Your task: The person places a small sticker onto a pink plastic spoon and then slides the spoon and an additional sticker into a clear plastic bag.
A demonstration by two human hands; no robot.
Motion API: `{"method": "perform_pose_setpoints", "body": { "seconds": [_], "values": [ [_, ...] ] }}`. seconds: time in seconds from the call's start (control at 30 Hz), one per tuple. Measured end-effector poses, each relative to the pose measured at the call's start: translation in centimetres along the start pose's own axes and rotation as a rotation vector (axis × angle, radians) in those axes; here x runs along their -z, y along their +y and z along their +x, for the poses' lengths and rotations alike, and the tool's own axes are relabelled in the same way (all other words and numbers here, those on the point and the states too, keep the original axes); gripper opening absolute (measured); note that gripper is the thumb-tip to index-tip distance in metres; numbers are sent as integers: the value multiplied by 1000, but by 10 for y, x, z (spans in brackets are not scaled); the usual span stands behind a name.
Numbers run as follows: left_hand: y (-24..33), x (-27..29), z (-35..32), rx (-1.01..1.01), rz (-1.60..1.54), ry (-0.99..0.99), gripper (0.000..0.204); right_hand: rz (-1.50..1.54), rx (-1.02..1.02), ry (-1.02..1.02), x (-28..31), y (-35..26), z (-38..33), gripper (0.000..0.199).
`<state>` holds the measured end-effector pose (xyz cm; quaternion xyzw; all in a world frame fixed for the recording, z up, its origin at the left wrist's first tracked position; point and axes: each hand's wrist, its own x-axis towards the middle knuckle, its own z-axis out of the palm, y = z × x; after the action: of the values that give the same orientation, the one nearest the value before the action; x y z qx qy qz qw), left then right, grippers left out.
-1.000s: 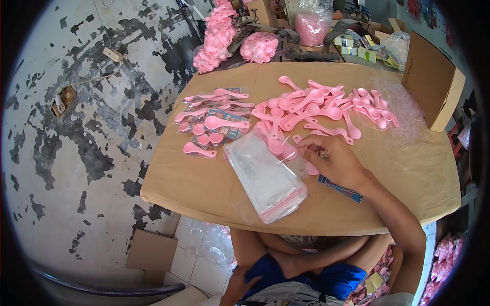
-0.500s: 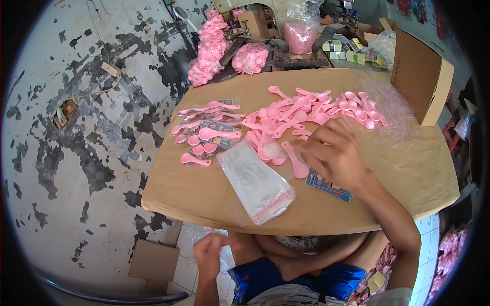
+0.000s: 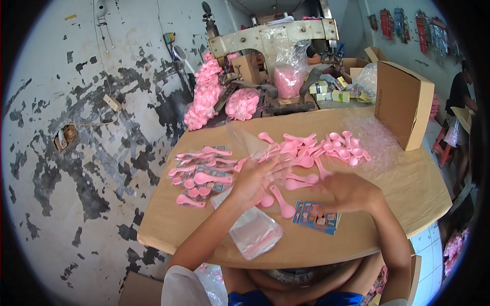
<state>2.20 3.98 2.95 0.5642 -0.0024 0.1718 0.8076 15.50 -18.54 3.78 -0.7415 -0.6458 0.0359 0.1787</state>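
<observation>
My left hand (image 3: 251, 184) is raised over the middle of the table. It holds a clear plastic bag (image 3: 244, 140), whose film spreads up past the fingers. Beneath that forearm lies a stack of clear bags (image 3: 255, 232) with a pink-edged flap. My right hand (image 3: 354, 193), smeared by motion, hovers just above a fanned pile of blue printed cards (image 3: 317, 217); its grip is unclear. A single pink spoon (image 3: 282, 203) lies between the bags and the cards. Behind both hands spreads a heap of loose pink spoons (image 3: 306, 160), partly hidden by the left hand.
Bagged pink spoons with cards (image 3: 201, 176) lie at the table's left. A cardboard box (image 3: 403, 104) stands at the back right beside tangled clear strips (image 3: 370, 130). Behind the table are a machine (image 3: 270, 38) and bulging bags of pink pieces (image 3: 242, 104). Another person (image 3: 462, 94) is at far right.
My left hand has risen from below the table edge to above the table, now with a clear bag. My right hand has shifted slightly over the cards. The view has tilted up.
</observation>
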Motion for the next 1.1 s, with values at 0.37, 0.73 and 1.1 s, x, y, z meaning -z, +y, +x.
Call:
{"method": "perform_pose_setpoints", "body": {
  "seconds": [0.37,0.73,1.1],
  "values": [
    [-14,17,2,43,61,204,48,355,-230,-5,-10,31,30,20],
    [-13,10,-8,74,13,144,53,778,-153,404,-56,-2,53,17],
    [-12,5,-10,29,5,-38,43,965,-37,320,-50,-17,47,21]
  ]
}}
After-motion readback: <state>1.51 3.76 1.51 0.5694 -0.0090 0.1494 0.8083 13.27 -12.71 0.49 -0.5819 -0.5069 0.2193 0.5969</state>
